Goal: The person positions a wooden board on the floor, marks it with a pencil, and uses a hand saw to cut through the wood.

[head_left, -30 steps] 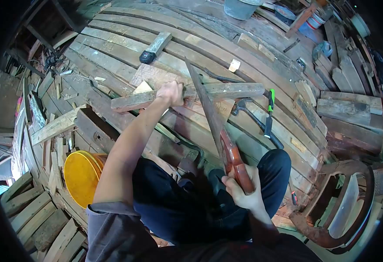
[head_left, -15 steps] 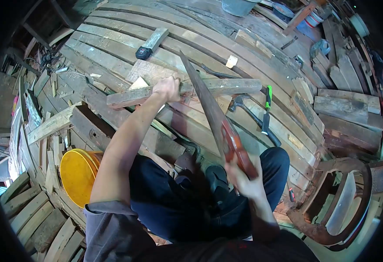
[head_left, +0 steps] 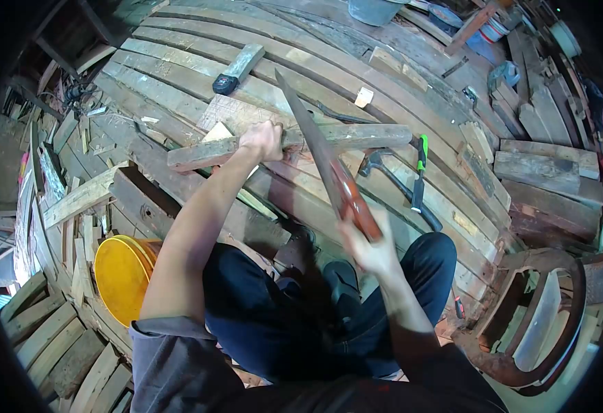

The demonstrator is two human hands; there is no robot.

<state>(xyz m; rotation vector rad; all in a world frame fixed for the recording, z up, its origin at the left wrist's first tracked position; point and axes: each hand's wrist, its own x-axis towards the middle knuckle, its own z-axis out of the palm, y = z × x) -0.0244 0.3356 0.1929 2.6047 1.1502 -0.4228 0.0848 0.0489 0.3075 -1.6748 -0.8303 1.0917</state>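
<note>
A long wooden beam [head_left: 356, 138] lies crosswise in front of me, propped on a flat board [head_left: 236, 110]. My left hand [head_left: 262, 141] is closed around the beam near its middle and presses it down. In my right hand [head_left: 367, 241] is the handle of a handsaw [head_left: 315, 144] with a reddish-brown grip. Its blade crosses the beam just right of my left hand, the tip pointing up and away. A claw hammer [head_left: 401, 182] and a chisel with a green-and-black handle [head_left: 421, 165] lie right of the saw.
A tape measure [head_left: 226, 84] sits on a short wood piece at the far side. On the left stands a yellow bucket [head_left: 124, 279] among wood scraps. An old chair frame [head_left: 522, 323] is at lower right. A dark pry bar [head_left: 346, 117] lies behind the beam.
My right hand has pushed the saw forward and slightly left, so more of the blade extends beyond the beam. My left hand and the beam stay in place.
</note>
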